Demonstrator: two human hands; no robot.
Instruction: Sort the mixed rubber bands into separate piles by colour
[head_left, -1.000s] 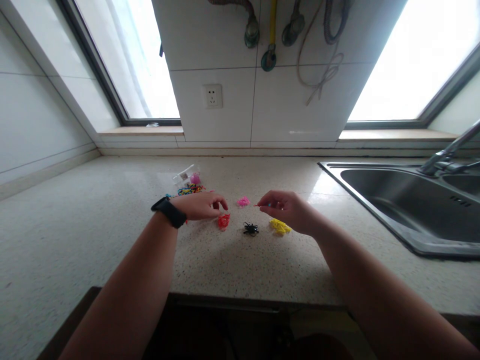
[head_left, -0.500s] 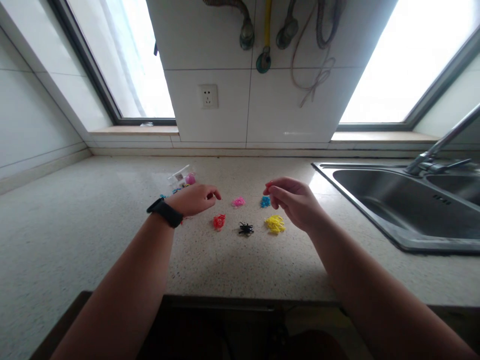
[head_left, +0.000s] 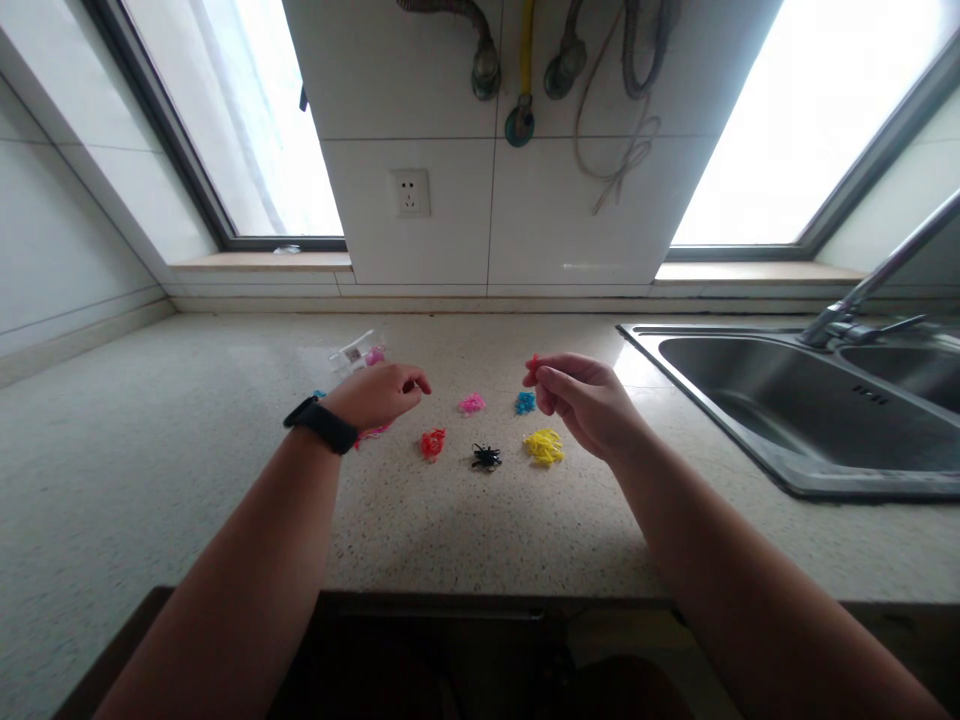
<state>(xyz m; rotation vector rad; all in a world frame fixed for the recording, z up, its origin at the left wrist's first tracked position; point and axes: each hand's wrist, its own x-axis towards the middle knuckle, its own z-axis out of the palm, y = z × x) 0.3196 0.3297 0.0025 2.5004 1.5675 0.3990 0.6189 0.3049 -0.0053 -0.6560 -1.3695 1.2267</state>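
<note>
My right hand (head_left: pixel 581 395) pinches a small red rubber band (head_left: pixel 532 362) between thumb and fingertips, held above the counter. Beneath and beside it lie a blue rubber band pile (head_left: pixel 525 402) and a yellow rubber band pile (head_left: pixel 544 447). My left hand (head_left: pixel 379 393), with a black watch (head_left: pixel 322 424) on its wrist, hovers palm down with loosely bent fingers and a gap by the thumb. Pink-red bands (head_left: pixel 371 434) show partly below it; the hand hides the rest. Between the hands sit a pink pile (head_left: pixel 472 403), a red pile (head_left: pixel 433 443) and a black pile (head_left: pixel 486 457).
A clear plastic container (head_left: pixel 356 352) with something pink in it stands behind my left hand. To the right is a steel sink (head_left: pixel 780 480) with a faucet (head_left: pixel 840 318). The counter (head_left: pixel 420 540) ends at a front edge near me. A wall socket (head_left: pixel 410 193) is ahead.
The view has shifted slightly. My left hand has drawn a little to the left, uncovering more pink-red bands. My right hand still pinches the red rubber band, which now shows more plainly.
</note>
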